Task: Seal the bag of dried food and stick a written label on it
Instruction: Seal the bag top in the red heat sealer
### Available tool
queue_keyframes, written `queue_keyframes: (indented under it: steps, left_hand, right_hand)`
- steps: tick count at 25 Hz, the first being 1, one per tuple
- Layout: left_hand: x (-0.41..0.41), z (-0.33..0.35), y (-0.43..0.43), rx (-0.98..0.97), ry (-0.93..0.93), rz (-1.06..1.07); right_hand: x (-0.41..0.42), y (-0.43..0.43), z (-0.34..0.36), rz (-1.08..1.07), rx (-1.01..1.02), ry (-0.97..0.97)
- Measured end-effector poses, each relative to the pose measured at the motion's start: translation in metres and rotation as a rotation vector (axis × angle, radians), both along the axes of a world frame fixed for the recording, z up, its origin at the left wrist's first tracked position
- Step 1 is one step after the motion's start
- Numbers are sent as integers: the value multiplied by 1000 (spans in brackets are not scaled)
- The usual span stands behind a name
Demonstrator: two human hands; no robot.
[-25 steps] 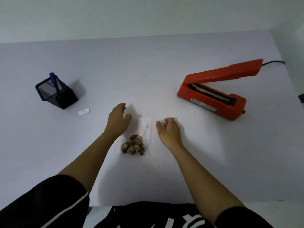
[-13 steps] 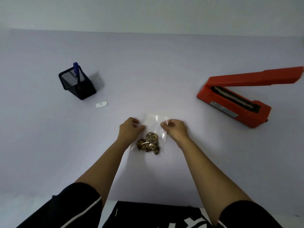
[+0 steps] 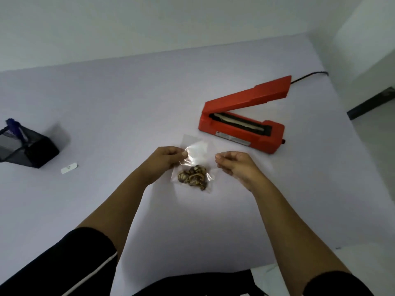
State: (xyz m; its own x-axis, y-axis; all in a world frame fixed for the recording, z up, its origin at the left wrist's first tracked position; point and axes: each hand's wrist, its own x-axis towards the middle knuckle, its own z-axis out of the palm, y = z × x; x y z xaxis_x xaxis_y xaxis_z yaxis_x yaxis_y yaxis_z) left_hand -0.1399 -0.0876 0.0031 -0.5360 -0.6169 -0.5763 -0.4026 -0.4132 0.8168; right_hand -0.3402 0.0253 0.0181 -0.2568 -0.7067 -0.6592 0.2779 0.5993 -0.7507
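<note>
Clear bag [image 3: 195, 165] is not sealed or labelled yet: left hand [image 3: 164, 157] pinches it, right hand [image 3: 235, 165] curls empty beside it, near the open red sealer [image 3: 241, 122].

Right hand [image 3: 237, 165] has released the bag [image 3: 195, 165].

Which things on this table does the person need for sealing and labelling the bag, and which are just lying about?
Needed: clear bag of dried food, red heat sealer, white label, blue pen.

Lying about: nothing really; the black mesh holder only holds the pen.
</note>
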Motion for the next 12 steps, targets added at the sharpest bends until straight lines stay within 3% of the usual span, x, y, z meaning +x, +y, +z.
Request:
queue_keyframes:
  steps: [5, 12]
  left_hand:
    - [-59, -2, 10, -15, 39, -13]
    - [-105, -1, 31, -79, 37, 199]
  right_hand:
    - [-38, 18, -2, -237, -24, -48]
    - [-48, 28, -9, -435, -139, -115]
